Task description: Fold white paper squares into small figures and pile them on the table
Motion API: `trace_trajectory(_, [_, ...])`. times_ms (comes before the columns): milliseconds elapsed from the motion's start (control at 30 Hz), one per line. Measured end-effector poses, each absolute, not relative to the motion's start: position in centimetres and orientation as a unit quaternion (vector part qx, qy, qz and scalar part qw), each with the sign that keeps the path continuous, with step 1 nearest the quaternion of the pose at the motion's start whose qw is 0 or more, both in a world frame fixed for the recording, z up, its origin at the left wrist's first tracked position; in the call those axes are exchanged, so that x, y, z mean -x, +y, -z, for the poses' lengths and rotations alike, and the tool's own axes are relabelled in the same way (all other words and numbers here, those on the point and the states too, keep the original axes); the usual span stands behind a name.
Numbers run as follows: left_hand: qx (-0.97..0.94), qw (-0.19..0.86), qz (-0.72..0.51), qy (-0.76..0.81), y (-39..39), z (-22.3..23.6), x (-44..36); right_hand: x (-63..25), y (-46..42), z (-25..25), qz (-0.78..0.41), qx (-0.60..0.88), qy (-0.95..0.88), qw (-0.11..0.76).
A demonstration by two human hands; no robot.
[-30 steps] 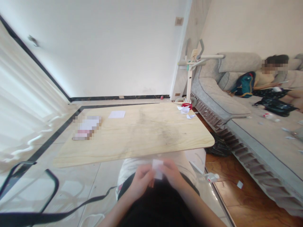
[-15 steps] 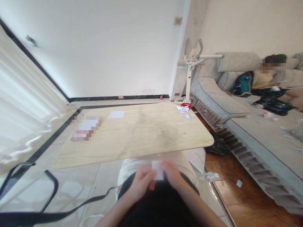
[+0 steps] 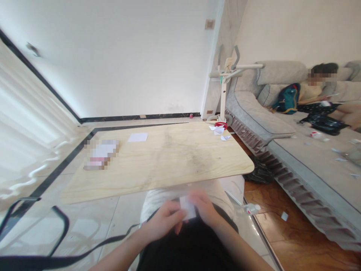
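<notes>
Above my lap, in front of the table's near edge, I hold a small white piece of paper (image 3: 187, 207) between both hands. My left hand (image 3: 166, 218) pinches its left side, the thumb lying across the front. On the other side my right hand (image 3: 203, 206) grips the right edge, its fingers slightly blurred. Whether the paper is folded I cannot tell. Folded white paper shapes (image 3: 217, 130) lie at the far right corner of the wooden table (image 3: 146, 165). A flat stack of white paper (image 3: 137, 137) lies near the table's far left edge.
A blurred-out box-like item (image 3: 103, 153) sits on the table's left. To the right stands a grey sofa (image 3: 318, 150), where a person (image 3: 313, 92) sits beside a backpack (image 3: 289, 98). A plastic bottle (image 3: 252, 209) and a paper scrap (image 3: 284, 216) lie on the floor at right.
The paper and both hands have shifted slightly lower in view, and my left forearm has swung outward to the left. The surroundings drift a little left as my head turns.
</notes>
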State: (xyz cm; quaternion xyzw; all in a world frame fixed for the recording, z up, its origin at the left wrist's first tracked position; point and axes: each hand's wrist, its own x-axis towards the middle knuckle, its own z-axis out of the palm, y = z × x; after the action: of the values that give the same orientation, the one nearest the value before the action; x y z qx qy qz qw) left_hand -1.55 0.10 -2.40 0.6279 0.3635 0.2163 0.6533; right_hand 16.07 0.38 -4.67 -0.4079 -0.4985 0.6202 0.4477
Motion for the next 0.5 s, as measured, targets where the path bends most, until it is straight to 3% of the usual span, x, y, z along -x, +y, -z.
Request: trace_trajectory(500, [-0.618,0.549,-0.341,0.447,0.4,2.2,-0.8,-16.8,0.5,3.7,-0.543,0.406,-0.56,0.476])
